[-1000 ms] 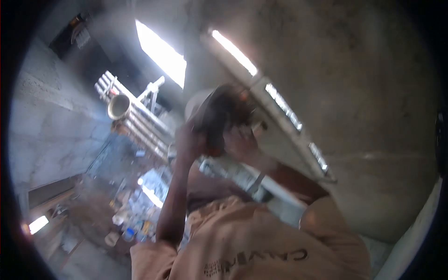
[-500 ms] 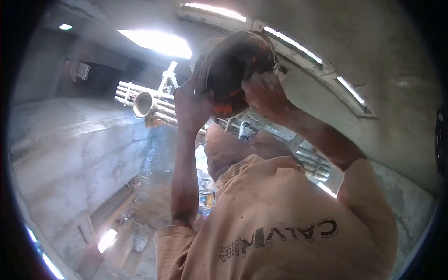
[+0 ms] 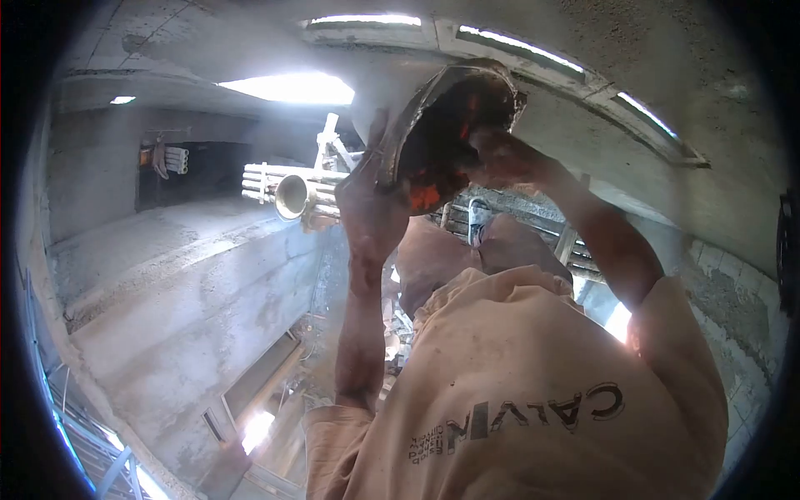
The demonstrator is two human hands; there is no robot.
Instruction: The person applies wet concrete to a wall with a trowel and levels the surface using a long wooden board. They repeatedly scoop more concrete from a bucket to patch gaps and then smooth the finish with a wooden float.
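A round, bowl-like container [image 3: 433,137] with a dark inside and orange-red patches is raised in front of me, its mouth tilted toward my view. My left hand [image 3: 372,212] is closed on the near left side of its rim. At the right of the opening, my right hand [image 3: 504,158] reaches into the mouth. Its fingers are bent and partly in shadow, and what they hold, if anything, cannot be made out. The outer left side of the container blurs into the pale surface behind it.
Tied pale poles [image 3: 321,179] with a round ring-shaped thing [image 3: 294,197] stand beyond my left arm. A rough grey wall [image 3: 192,308] runs along the left. Slotted openings [image 3: 521,50] line the concrete above. Debris [image 3: 312,367] lies far below.
My view has shifted, so the surroundings sit farther right. The container is tilted more, and my right hand has moved slightly toward the right side of its mouth. My left hand keeps its grip.
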